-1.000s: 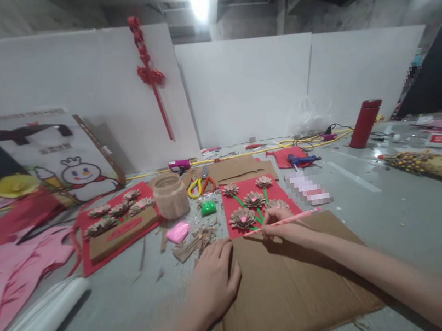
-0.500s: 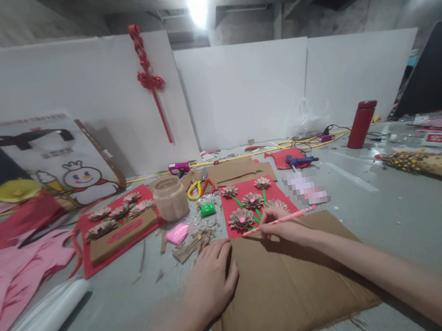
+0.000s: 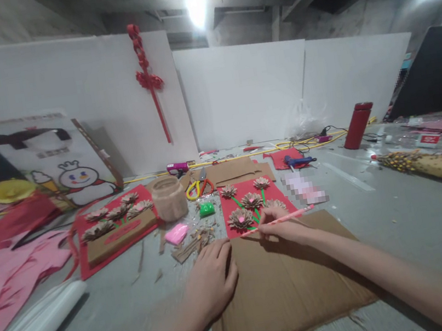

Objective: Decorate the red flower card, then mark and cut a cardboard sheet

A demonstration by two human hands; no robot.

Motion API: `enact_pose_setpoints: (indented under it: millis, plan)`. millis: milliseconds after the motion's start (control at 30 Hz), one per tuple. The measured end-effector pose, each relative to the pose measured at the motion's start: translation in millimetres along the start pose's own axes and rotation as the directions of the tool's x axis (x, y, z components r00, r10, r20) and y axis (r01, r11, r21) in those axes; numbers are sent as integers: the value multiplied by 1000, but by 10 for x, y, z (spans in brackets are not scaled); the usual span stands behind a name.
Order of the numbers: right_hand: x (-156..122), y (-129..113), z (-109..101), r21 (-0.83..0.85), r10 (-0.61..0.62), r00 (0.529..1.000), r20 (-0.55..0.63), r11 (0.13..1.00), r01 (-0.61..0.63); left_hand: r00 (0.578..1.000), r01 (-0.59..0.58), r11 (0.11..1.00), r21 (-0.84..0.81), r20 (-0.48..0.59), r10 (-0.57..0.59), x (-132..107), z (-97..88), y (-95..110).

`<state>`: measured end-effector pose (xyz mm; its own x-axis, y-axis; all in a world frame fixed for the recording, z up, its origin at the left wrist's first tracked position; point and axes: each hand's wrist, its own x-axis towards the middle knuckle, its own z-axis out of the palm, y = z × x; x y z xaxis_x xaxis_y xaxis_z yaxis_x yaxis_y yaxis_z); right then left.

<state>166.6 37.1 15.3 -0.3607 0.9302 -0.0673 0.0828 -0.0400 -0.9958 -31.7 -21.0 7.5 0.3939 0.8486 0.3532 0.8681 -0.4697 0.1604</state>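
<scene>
A: Quick, where's the pencil (image 3: 297,213) from your fingers?
B: In them. Your right hand (image 3: 284,230) has it pinched between thumb and fingers at the far edge of the cardboard sheet (image 3: 293,287). Long axis left-right, nearly along that edge; left end toward the far-left corner, right end out past your hand.
A: Your left hand (image 3: 212,272)?
B: Grips nothing. Rests on the sheet's left edge, fingers close together, thumb apart. Your right's nearer the pencil, obviously.
A: Counts?
B: One pencil, one sheet under your hands. One red card (image 3: 245,188) just beyond, five flowers; another red card (image 3: 84,263) off left, five more. Packets: one pink packet (image 3: 176,234), one green packet (image 3: 206,209). One glue gun (image 3: 299,161).
</scene>
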Motion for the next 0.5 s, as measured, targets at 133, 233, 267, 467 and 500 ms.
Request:
enact_pose_setpoints:
  millis: [133,233,267,467,500]
  plan:
    - [-4,-34,15,96,90,995,42,991,-93,1000,-5,1000,10,-1,5,-4,3,1]
    - [4,-31,-8,68,62,997,53,995,-66,1000,-6,1000,9,-10,6,-1,2,5]
    - [8,-28,-17,55,50,997,52,997,-53,1000,-6,1000,7,-11,6,1,1,6]
    - [18,-25,-36,21,14,998,64,1000,-16,1000,-8,1000,13,-4,8,1,-7,11]
    - [17,-25,-34,12,1,998,56,1000,-2,1000,-7,1000,14,-4,7,0,-6,11]
